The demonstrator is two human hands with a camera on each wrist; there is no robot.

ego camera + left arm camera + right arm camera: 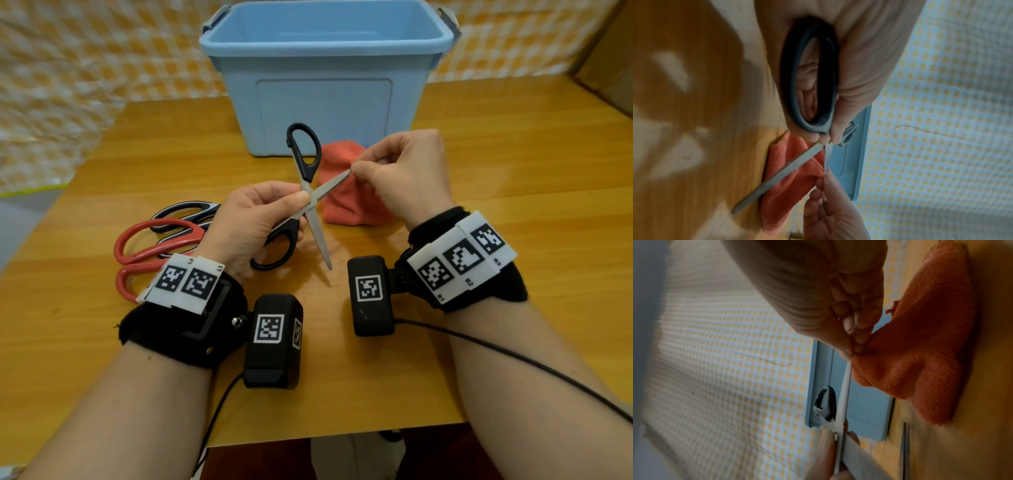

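I have the scissors (313, 219) lifted off the counter (513, 164), just in front of the bin (322, 113), with the blades spread wide in an X. My left hand (250, 226) is clamped round the lower handle loop, thumb pressed at the pivot. My right hand (404, 171) pinches the tip of the upper blade (334, 183) between thumb and forefinger. The free blade (320, 243) points down at the counter, its tip clear of the wood.

The cloth (349, 205) lies in front of the bin, below my right hand; I cannot tell whether my fingertips brush it. A red pair (154, 240) and a black-and-white pair (191, 210) lie to the front left of the bin.

I read this step as swinging the blades about the pivot, likely folding them shut. To do it well, I would pinch only the flat faces of the tip, never the edge. The left thumb should steady the pivot while the right hand guides the blade slowly round. I would let go of the tip before the blades meet, so that no finger sits in the closing gap, and I would watch the downward point near my wrists.
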